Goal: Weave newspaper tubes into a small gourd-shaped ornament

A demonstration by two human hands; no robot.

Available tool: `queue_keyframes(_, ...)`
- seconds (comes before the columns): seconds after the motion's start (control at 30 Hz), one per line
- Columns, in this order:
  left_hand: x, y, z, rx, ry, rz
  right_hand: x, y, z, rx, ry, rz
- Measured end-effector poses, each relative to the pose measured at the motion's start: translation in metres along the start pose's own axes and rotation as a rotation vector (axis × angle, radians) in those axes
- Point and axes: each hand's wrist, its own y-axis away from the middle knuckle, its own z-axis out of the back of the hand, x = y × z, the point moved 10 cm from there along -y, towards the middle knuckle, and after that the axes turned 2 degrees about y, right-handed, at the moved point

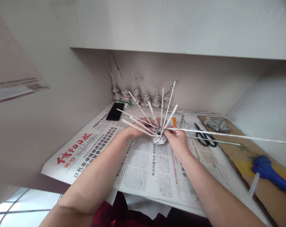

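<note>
A small round piece woven from rolled newspaper strips is held between my two hands above the newspaper. Several stiff paper strips fan up and outward from its rim. My left hand grips its left and far side, fingers partly hidden behind the strips. At the right side of the rim my right hand is closed, with thumb and fingers pinched at the weave. One long paper strip runs from that pinch out past the right edge of view.
Several woven gourd-shaped pieces line the back wall. A black phone lies at left on newspaper. To the right are black scissors, cardboard, a crumpled cloth and a blue glue gun. A shelf panel overhangs the table.
</note>
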Motion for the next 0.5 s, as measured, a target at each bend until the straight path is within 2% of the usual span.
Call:
queue_keyframes(0.27, 0.0038, -0.0041, 0.0069, -0.198, 0.026, -0.027, 0.0062, 0.0033, -0.0024, 0.008, 0.009, -0.016)
queue_keyframes(0.5, 0.0008, -0.004, 0.0011, -0.087, 0.046, -0.053, 0.0048, 0.0032, -0.003, 0.002, -0.019, -0.017)
